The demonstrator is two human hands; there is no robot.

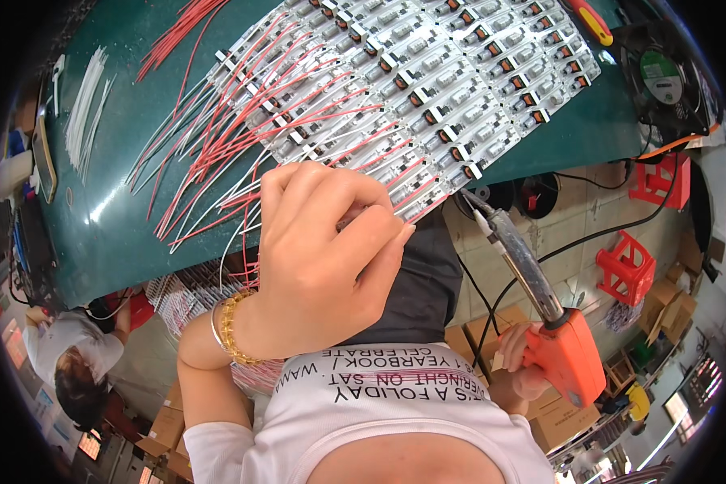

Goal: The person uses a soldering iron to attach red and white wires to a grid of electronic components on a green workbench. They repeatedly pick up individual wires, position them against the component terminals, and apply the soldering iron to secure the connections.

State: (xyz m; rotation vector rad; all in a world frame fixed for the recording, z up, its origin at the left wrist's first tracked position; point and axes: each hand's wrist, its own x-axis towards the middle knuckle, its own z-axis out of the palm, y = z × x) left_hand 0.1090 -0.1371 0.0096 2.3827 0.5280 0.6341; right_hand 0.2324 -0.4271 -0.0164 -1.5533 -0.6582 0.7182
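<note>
Two hands at work over a dark green tabletop (121,218). Left hand (323,258), with gold bead bracelet (232,327) at the wrist, curled tight at the near edge of a panel of small circuit boards (427,73), fingertips pinched together on something among the red and white wires (218,153); exactly what sits in that grip hidden by the knuckles. Right hand (520,367) low at the right, wrapped shut around the orange handle of a soldering gun (540,306), metal barrel slanting up and left, tip just beside the panel's near edge, close to the left fingertips. Boards laid in slanted rows across the tabletop, each with an orange-and-black part, wire leads fanning out toward the left. Bundle of loose white wires (89,105) farther left, well apart from the hands. Small black fan (661,81) at the far right corner of the tabletop. Red plastic stools (627,266) on the floor below. Another person (73,363) in a white shirt at the lower left, apart from the work.
</note>
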